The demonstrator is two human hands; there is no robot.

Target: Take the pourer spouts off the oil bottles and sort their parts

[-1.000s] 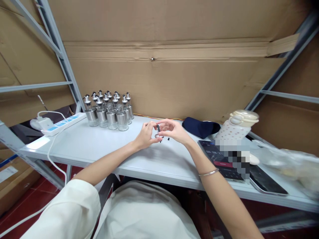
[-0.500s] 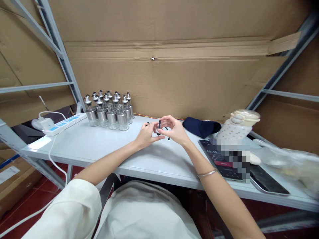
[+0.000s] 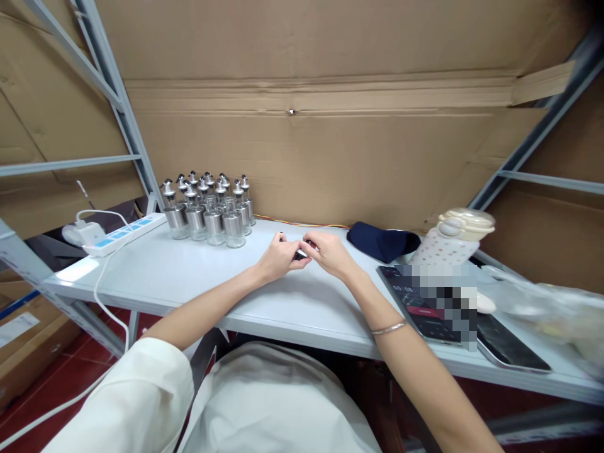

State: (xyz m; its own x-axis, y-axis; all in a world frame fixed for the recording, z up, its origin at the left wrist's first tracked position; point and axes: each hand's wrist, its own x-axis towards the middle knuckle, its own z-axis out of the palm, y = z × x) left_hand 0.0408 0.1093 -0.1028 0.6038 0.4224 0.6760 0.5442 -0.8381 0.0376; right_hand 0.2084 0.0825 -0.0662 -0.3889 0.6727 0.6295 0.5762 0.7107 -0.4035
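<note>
Both hands meet above the middle of the desk (image 3: 283,308), well short of the cardboard (image 3: 330,163) behind. Between their fingertips is a small black and silver part (image 3: 301,254), mostly hidden, so its full shape cannot be told. The left hand (image 3: 278,259) is clamped on it, thumb below and fingers curled over; a black tip of something shows above those fingers. The right hand (image 3: 333,253) closes on the part from the other side, its thumb and bent fingers together, with a dark bit showing between them. A bangle (image 3: 389,329) circles the right forearm. Farther back on the left stand the bottles (image 3: 233,225), glass with steel bands, upright and close together; most carry black and silver spouts, while two at the front have bare necks. Left of them lies a power strip (image 3: 125,238) with a white plug (image 3: 89,234) in its near end and a cable (image 3: 97,289) hanging over the desk edge. Thin wires (image 3: 302,224) run along the back. On the right, a dark blue cap (image 3: 384,243) lies beside a spotted jug (image 3: 443,245) with a cream lid. Nearer are a tablet (image 3: 406,294), partly blurred out, a phone (image 3: 512,346) and a clear bag (image 3: 552,308) at the far right.
</note>
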